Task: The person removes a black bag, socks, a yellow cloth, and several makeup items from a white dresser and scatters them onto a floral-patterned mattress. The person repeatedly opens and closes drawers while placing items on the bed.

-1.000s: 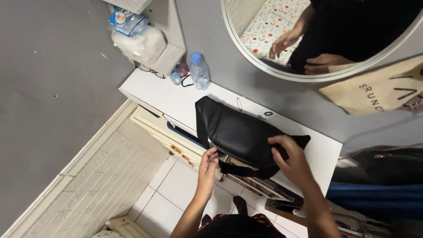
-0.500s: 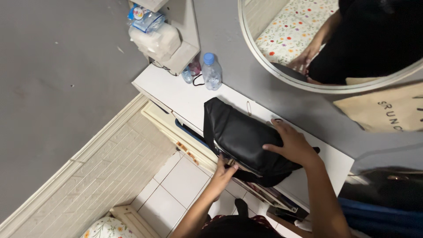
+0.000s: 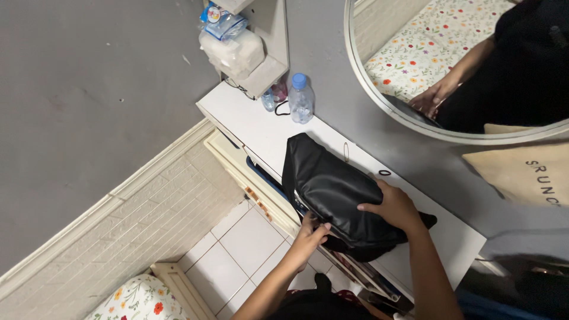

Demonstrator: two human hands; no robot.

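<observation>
At frame centre, one black bag (image 3: 332, 189) lies on one white table (image 3: 249, 127). The right hand (image 3: 394, 207) presses it with fingers spread; the left hand (image 3: 311, 231) pinches its lower edge. One clear bottle (image 3: 300, 99) stands above.

The right hand (image 3: 396, 208) presses the black bag (image 3: 332, 189) on the white shelf (image 3: 255, 127); the left hand (image 3: 311, 232) grips its edge.

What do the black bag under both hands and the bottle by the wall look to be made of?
The black bag looks like leather or a leather-like material: smooth, with a dull sheen and soft creases. The bottle looks like clear plastic, see-through, with a blue cap.
</observation>
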